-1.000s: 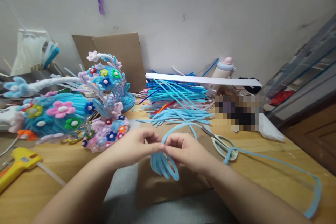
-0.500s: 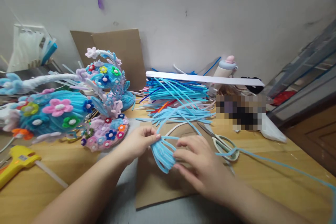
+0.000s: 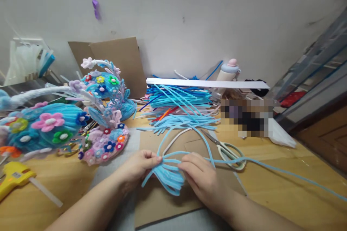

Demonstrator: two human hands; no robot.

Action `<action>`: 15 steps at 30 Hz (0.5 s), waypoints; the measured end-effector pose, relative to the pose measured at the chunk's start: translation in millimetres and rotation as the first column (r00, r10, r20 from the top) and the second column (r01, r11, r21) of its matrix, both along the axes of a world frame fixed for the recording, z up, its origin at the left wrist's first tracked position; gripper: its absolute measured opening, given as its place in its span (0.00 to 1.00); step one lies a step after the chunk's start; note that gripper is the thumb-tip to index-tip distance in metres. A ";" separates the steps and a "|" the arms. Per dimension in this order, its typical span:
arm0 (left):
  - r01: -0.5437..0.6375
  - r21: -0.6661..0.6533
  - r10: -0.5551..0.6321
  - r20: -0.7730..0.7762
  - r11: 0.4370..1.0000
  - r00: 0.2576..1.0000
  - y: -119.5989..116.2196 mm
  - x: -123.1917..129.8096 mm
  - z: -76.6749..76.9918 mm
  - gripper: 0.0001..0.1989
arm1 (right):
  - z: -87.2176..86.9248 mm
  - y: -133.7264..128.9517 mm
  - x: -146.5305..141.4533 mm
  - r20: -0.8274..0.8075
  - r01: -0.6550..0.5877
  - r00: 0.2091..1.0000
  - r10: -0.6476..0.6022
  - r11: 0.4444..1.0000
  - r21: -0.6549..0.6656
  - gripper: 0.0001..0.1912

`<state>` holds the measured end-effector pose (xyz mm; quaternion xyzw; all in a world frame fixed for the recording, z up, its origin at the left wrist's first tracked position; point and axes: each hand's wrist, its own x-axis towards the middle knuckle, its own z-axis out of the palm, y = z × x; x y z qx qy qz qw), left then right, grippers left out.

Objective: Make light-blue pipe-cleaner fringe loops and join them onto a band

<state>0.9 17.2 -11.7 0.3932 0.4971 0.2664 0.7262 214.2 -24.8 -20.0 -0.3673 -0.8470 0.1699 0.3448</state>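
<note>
The left hand (image 3: 146, 164) pinches the gathered end of a fuzzy light-blue bundle (image 3: 169, 178) between thumb and fingers; its soft, rounded loops fan out between the two hands. The right hand (image 3: 202, 175) is half curled at the bundle's other side, fingertips at one loop; whether they grip it I cannot tell.

Beneath both hands lies flat, matte brown cardboard (image 3: 162, 209) on the smooth, wood-grained surface (image 3: 271, 195). Left of the left hand is a glossy yellow glue gun (image 3: 17, 177) with a translucent stick, its handle cut off by the view's edge. Just beyond the right hand lie scissors (image 3: 230, 155) with pale oval handles, crossed by a long light-blue strand (image 3: 284, 173) that runs out of view.

Beyond the left hand sits a round base (image 3: 105, 144) covered in plush flowers, and further left a ribbed blue form (image 3: 51, 126) with felt-like petals, also cut off. Farther ahead of the hands, fuzzy stems (image 3: 179, 97) are heaped under a white strip (image 3: 206, 83). Right of them, a pixelated patch hides what lies there.
</note>
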 end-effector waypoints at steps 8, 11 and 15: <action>0.056 0.163 -0.009 -0.275 0.985 0.961 2.3 1.4 3.1 0.24 | -11.1 0.4 -11.1 -0.444 -0.109 0.833 -0.331 0.688 -0.718 0.09; 0.082 0.109 -0.062 -0.172 0.991 0.983 1.5 0.9 1.9 0.23 | -11.2 6.2 -11.1 -0.440 -0.204 0.815 -0.377 0.524 -0.827 0.15; 0.076 0.033 -0.077 0.021 0.997 0.997 -1.1 -0.4 2.3 0.23 | -9.7 9.5 -9.7 -0.456 -0.262 0.761 -0.461 0.424 -0.867 0.19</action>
